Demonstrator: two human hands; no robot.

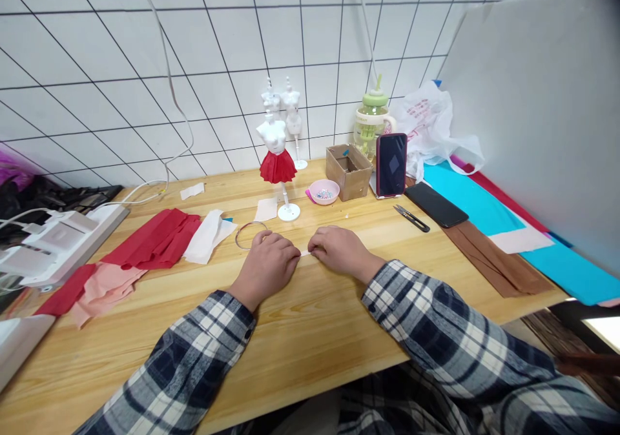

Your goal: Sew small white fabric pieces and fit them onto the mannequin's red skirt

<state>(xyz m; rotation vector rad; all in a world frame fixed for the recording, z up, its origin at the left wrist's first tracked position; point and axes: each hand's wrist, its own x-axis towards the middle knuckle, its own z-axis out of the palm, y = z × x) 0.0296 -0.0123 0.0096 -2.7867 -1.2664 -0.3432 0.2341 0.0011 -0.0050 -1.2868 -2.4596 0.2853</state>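
My left hand (pixel 272 259) rests on the wooden table with its fingers curled, closed on one end of a small white strip (pixel 305 253). The other end is pinched by my right hand (pixel 341 251), thumb and fingers together. Most of the strip is hidden under my fingertips, so I cannot tell whether it is paper or cloth. Just beyond my left hand lies a thin wire ring (pixel 237 238). Behind my hands stands a small white dress form (pixel 272 135) wearing a red pleated skirt (pixel 278 166).
A pink bowl of beads (pixel 324 201), a cardboard box (pixel 357 186), a propped phone (pixel 391 164) and a drink bottle (pixel 371 122) stand at the back. Thread snips (pixel 411 218) and a black phone (pixel 436 204) lie right. Red fabric (pixel 152 240) and a power strip (pixel 62 241) are left.
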